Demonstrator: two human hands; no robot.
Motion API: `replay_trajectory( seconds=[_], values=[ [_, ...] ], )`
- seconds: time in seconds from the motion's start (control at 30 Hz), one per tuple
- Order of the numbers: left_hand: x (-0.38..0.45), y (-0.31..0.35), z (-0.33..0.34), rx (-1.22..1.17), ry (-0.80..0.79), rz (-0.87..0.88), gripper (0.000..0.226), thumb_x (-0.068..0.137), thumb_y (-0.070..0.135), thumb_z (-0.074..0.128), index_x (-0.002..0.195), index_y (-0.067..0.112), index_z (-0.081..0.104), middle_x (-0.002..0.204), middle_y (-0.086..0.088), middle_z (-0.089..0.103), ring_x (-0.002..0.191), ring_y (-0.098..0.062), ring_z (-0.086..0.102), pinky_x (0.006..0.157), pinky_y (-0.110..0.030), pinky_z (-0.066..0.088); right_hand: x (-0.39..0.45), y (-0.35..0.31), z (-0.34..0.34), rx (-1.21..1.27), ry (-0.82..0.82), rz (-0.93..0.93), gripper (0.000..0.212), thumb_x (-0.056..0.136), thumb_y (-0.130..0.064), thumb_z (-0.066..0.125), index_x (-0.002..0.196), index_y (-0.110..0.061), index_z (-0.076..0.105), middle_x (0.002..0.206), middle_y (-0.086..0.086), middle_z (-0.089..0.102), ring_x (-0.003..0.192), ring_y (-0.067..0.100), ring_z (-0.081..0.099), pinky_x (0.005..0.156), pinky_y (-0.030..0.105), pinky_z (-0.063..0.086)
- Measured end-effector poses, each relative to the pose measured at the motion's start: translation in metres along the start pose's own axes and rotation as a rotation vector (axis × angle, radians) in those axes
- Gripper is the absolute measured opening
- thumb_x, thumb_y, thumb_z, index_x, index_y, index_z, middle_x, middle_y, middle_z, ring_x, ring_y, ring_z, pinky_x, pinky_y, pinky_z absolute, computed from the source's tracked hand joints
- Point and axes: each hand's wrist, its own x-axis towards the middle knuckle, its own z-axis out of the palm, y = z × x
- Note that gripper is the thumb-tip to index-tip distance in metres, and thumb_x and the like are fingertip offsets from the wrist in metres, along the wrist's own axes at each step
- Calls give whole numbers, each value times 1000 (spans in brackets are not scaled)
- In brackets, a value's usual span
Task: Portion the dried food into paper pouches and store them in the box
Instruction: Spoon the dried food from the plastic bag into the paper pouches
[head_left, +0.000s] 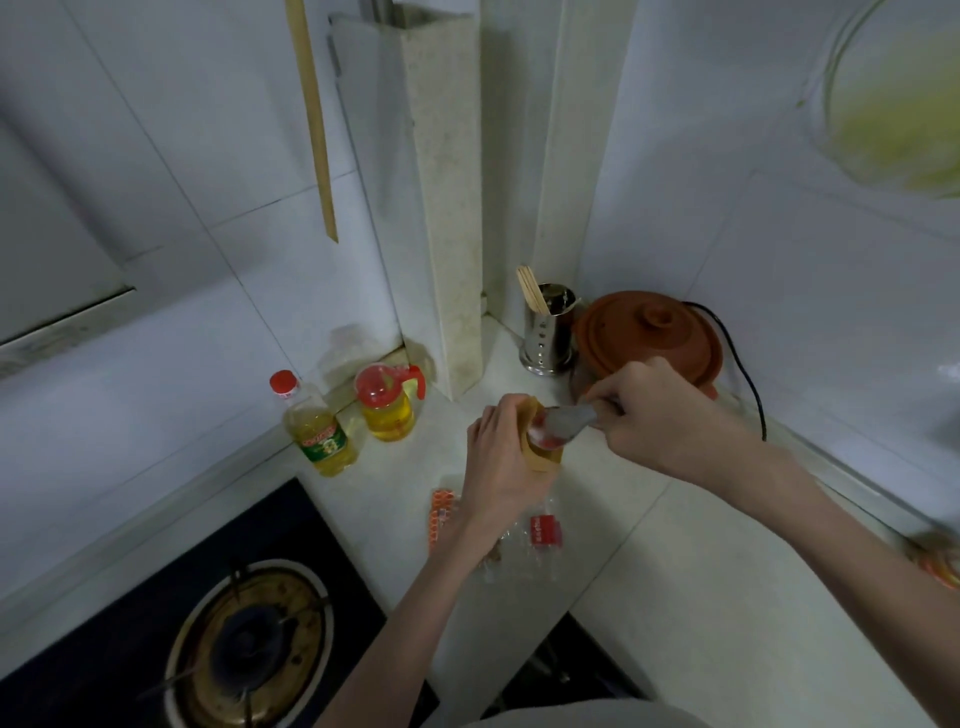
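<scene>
Label check: the oil bottle (318, 428) with the red cap carries a green and red label, but I cannot read the print. The clear plastic bag (524, 545) on the counter has a red patch with white marks, also unreadable.

Edges: the white countertop (675, 597) narrows toward me between the gas stove (244, 644) on the left and the wall on the right. An oil jug (387, 402) stands beside the bottle. A clay pot (649, 332) and a steel utensil holder (548, 332) fill the far corner. Open counter lies at near right.

Hands: my left hand (496, 457) grips a brown paper pouch (543, 447), upright, above the counter. My right hand (660, 410) pinches the handle of a metal spoon (563, 423), its bowl tipped at the pouch mouth with reddish dried food (548, 441) at it. The hands are close but not touching.
</scene>
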Motion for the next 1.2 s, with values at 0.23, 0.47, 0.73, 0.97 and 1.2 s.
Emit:
replay_trajectory(
  seconds=[0.23,0.47,0.73,0.97,1.2],
  values=[
    [-25,-39,6,-146,-58,-266,58,57,46,66,107,49,37,102,21,49,95,-7,51,71,-25,50,-9,35,12,271,197,130,25,84,-4,54,84,-17,76,52,-7,60,53,0,55,51,13,38],
    [-32,-78,-8,-259,22,-387,52,63,33,72,106,46,45,94,17,60,84,-2,62,65,-15,52,-31,86,73,334,133,345,26,86,-2,50,88,-14,73,46,-12,50,40,6,45,43,23,35],
    [-69,-112,-6,-231,9,-471,48,70,17,75,100,43,48,86,14,63,76,0,62,60,-6,46,-46,126,166,209,-133,485,29,76,7,46,89,0,71,73,22,67,71,37,61,60,37,43],
    [-100,-155,0,-120,-119,-764,45,72,14,81,103,22,49,85,9,59,73,-9,59,53,-15,45,-28,130,224,165,-165,530,33,74,9,42,92,2,68,83,26,66,81,41,57,62,34,36],
    [-93,-174,13,-89,-234,-948,52,71,13,78,116,11,51,104,-9,59,88,-27,61,68,-37,52,-10,126,248,184,-256,496,39,73,9,43,101,0,69,90,23,67,88,39,58,66,33,42]
  ],
)
